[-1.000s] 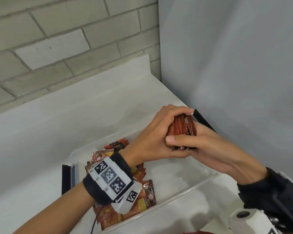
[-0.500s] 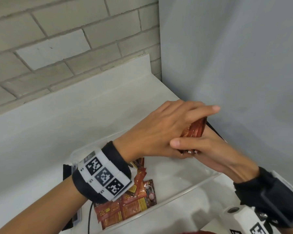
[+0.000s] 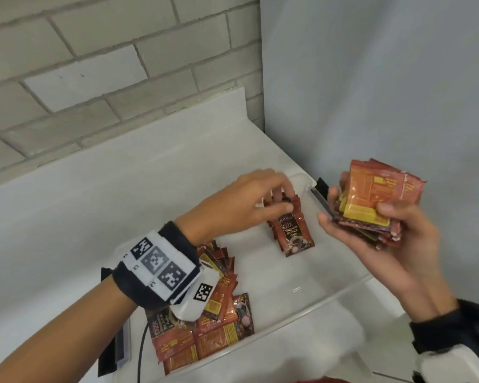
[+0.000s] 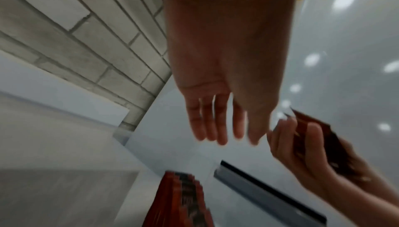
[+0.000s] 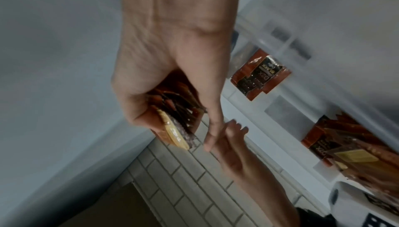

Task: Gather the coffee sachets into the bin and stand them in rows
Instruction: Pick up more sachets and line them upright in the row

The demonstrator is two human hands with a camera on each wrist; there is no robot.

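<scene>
Upright at bin point(image 3: 340, 293) end: red-brown sachets point(image 3: 292, 233)

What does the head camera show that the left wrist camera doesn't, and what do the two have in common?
Only the head view shows the loose pile of sachets lying flat at the near end of the clear bin, the printed front of the standing sachets, and the left hand's back.

Only the left wrist view shows the left hand's palm side, with its fingers straight and holding nothing.

Both show the right hand gripping a stack of sachets, and the standing sachets just below the left hand.
</scene>
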